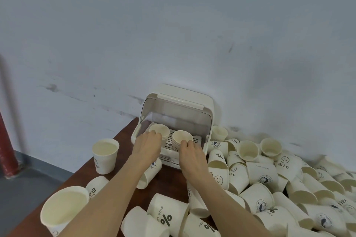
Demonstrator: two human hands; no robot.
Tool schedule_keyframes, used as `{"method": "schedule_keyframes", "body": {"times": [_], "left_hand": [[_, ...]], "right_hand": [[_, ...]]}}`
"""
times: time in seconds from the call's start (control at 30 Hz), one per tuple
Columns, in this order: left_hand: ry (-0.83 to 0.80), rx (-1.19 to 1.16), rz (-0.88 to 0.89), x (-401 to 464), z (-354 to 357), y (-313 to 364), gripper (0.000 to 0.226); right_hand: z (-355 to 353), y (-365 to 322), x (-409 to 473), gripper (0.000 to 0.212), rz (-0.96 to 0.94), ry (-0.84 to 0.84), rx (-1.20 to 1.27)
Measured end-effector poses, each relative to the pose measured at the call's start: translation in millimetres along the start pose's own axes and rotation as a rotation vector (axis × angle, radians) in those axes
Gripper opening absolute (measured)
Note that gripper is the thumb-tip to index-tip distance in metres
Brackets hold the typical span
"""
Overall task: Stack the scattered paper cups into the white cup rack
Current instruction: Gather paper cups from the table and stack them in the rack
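Nearest us, dozens of smooth tapered paper cups (pixel 256 175) litter the brown worktop (pixel 123 136). Beyond, our left hand (pixel 147 145) and right hand (pixel 190 153) each hold in their grip one upright cup inside the glossy white cup rack (pixel 209 121).

Head view, forward and down, close above table (pixel 123 140)

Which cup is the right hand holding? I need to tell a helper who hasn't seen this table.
Find the white cup rack with its lid raised, standing against the wall at the table's back edge. Two upright paper cups sit on its tray. The right hand grips the right-hand cup, which shows a smiley face on its side; the left-hand cup is held by the left hand.
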State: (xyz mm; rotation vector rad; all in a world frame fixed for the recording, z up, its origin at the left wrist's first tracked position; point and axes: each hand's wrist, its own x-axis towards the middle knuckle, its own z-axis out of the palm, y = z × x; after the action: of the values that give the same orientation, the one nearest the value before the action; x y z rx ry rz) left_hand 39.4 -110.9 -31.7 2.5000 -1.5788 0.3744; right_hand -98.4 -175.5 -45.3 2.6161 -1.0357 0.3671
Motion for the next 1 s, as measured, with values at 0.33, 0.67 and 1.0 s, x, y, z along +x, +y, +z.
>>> {"method": "schedule_keyframes", "body": {"times": [0.33, 0.67, 1.0], "left_hand": [[0.046, -0.151, 0.000, -19.8, -21.8, 3.9, 0.028], [0.121, -0.398, -0.118, -71.9, -52.3, 20.8, 0.028], [0.100, -0.497, -0.451, -132.8, -61.7, 42.1, 0.016]], "right_hand": [[-16.3, 5.4, -2.3, 0.061, 0.001, -0.080, 0.142], [-69.1, 7.6, -51.7, 0.051, 0.072, -0.066, 0.358], [-97.9, 27.5, -102.6, 0.040, 0.094, -0.018, 0.456]]}}
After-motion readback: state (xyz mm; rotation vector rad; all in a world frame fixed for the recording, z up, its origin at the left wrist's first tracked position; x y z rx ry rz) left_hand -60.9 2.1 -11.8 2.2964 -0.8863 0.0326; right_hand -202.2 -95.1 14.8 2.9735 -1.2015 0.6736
